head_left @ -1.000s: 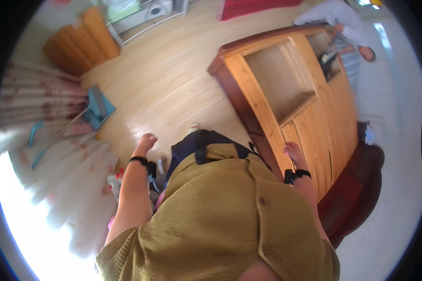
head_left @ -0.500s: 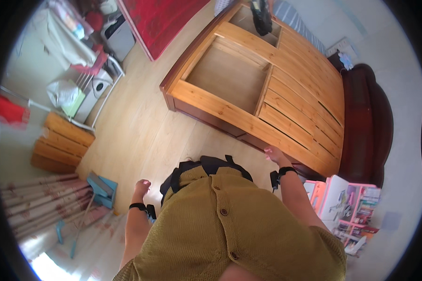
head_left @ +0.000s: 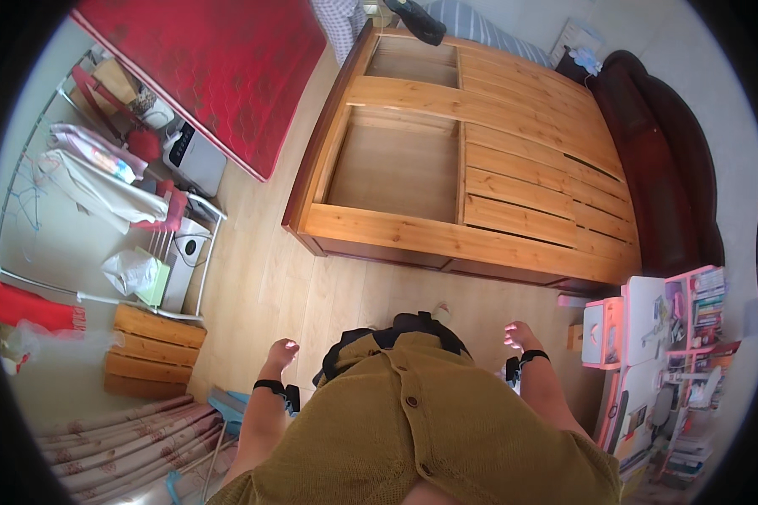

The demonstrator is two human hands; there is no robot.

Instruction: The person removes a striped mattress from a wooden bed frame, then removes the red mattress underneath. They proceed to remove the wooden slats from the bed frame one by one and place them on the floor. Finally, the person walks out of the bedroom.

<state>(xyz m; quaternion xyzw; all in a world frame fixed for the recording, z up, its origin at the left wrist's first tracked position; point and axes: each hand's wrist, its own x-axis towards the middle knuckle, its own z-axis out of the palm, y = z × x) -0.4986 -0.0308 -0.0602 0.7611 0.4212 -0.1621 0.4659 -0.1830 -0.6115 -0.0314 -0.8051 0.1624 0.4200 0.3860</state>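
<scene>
My left hand point(head_left: 284, 353) hangs beside my hip with its fingers loosely bent, holding nothing that I can see. On the other side my right hand point(head_left: 519, 335) hangs with its fingers a little apart, and it too appears bare. Both wrists wear black straps. Ahead of me stands a wooden bed frame point(head_left: 396, 229) with a slatted top and a dark red-brown headboard point(head_left: 653, 160). Two compartments at its left end lie uncovered. Neither hand touches the frame; the right one is nearer to it.
A red mattress point(head_left: 219, 76) leans at the far left. Along the left side are a white clothes rack point(head_left: 206, 261) and wooden slat panels point(head_left: 153, 349). A pink and white desk point(head_left: 644, 324) stands at the right. A black object point(head_left: 419, 23) shows beyond the bed.
My view has turned left and the bed frame now sits farther from my hands. More of the mattress and the desk shows. Both hands still hang at my sides.
</scene>
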